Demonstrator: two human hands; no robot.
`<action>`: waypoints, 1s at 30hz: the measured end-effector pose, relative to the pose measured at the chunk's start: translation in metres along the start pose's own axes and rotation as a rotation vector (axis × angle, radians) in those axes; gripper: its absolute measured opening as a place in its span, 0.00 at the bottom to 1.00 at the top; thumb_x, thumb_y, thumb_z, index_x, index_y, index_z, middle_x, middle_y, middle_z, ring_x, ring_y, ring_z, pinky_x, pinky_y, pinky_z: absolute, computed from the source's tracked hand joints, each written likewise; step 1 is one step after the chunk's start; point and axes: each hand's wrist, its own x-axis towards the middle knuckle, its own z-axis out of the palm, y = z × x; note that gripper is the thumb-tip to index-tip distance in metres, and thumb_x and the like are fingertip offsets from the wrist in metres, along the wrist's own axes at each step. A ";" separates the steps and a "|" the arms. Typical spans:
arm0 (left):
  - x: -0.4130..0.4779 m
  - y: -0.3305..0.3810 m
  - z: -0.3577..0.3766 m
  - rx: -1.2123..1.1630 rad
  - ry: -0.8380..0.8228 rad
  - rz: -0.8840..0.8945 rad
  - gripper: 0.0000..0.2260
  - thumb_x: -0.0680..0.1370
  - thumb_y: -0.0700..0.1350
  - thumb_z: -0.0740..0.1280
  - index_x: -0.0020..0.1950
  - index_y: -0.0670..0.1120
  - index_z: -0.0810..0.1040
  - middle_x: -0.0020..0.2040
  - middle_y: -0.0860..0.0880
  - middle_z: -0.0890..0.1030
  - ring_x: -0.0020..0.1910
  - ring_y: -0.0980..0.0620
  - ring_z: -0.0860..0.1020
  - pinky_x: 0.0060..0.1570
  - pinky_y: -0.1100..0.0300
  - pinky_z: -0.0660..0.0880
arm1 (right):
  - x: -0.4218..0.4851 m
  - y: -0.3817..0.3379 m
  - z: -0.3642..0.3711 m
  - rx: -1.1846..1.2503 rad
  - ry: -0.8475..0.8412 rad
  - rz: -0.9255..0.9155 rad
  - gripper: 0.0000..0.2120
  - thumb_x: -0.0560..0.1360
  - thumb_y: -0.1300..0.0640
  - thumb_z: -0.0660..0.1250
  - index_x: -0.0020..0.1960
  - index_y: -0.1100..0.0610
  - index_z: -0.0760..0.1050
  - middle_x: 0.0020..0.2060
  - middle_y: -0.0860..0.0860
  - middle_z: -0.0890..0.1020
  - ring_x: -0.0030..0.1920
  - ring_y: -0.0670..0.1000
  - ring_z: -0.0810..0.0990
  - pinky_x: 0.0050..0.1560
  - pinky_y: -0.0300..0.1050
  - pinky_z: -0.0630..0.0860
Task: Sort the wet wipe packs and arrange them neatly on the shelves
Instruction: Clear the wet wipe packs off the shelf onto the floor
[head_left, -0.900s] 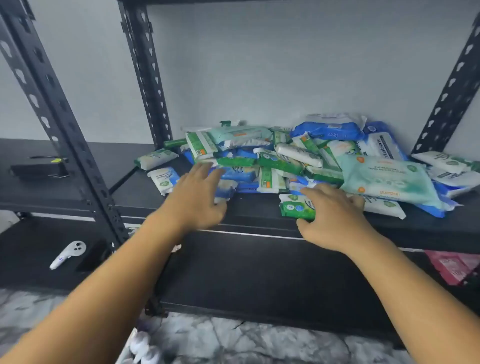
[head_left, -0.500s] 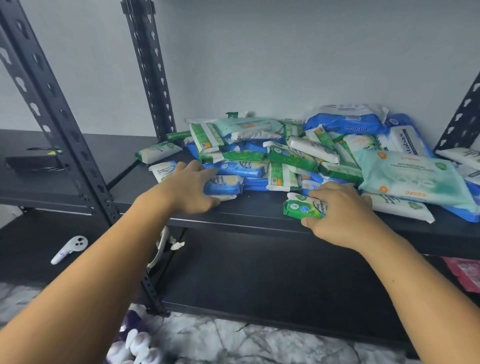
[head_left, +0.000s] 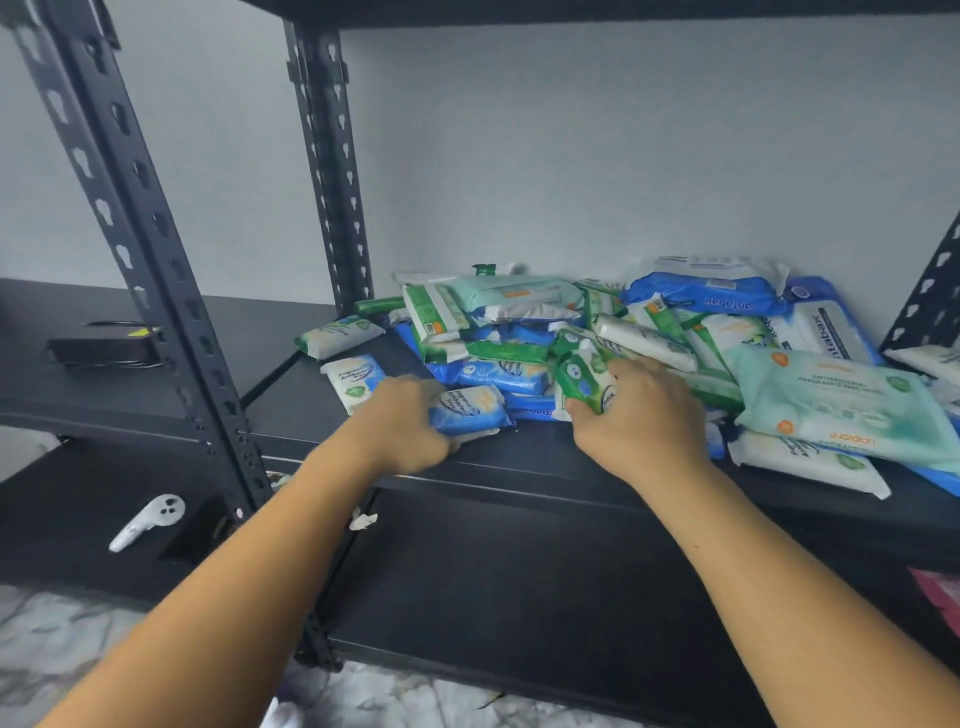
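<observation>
Nearest me the lower shelf (head_left: 519, 571) runs dark under both forearms, with a white controller (head_left: 148, 519) lying on the shelf off to the left. Just beyond, at the front edge of the middle shelf (head_left: 519, 470), the left grip (head_left: 410, 421) is curled round one end of a small blue-and-white pack (head_left: 470, 410), which sits right at that edge. The right grip (head_left: 639, 421) is closed on a green pack (head_left: 584, 379), tipped up on end against the near side of the heap. Behind them the wet wipe packs (head_left: 519, 332) lie in a loose, mixed pile across the middle shelf, green, blue and white overlapping at all angles. A big mint pack (head_left: 831, 405) lies on the right over a white pack (head_left: 810, 460) close to the edge. Two small packs, a white-and-blue one (head_left: 353, 379) and a green-and-white one (head_left: 337, 335), lie apart on the left. Farthest back a large blue pack (head_left: 711, 296) rests on top against the wall. My worry is the pile itself: the film looks slick and nothing is squared up. Pulling either held pack away could drag its neighbours forward and tip them over the front edge onto the lower shelf or the floor. The mint pack could slide the same way if the packs under it shift. I judge the sorting barely begun.
</observation>
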 end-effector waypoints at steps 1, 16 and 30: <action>-0.003 0.000 0.005 -0.047 0.030 0.008 0.23 0.68 0.57 0.69 0.59 0.46 0.79 0.53 0.45 0.77 0.55 0.43 0.75 0.56 0.53 0.73 | 0.001 -0.005 0.007 -0.059 -0.005 0.035 0.26 0.71 0.38 0.67 0.58 0.57 0.74 0.56 0.54 0.77 0.57 0.60 0.76 0.54 0.56 0.77; -0.004 -0.007 0.006 0.112 0.091 0.006 0.28 0.74 0.70 0.65 0.59 0.48 0.75 0.55 0.50 0.74 0.59 0.46 0.72 0.59 0.47 0.74 | 0.003 -0.005 0.051 -0.143 0.215 0.261 0.35 0.67 0.31 0.68 0.58 0.59 0.71 0.54 0.56 0.78 0.57 0.59 0.74 0.57 0.56 0.65; -0.006 0.005 -0.007 0.140 -0.023 -0.005 0.22 0.70 0.68 0.69 0.47 0.51 0.74 0.46 0.53 0.77 0.47 0.50 0.77 0.46 0.52 0.77 | -0.004 0.004 0.043 -0.247 0.125 0.212 0.34 0.68 0.27 0.64 0.55 0.57 0.78 0.53 0.53 0.77 0.56 0.57 0.75 0.57 0.56 0.65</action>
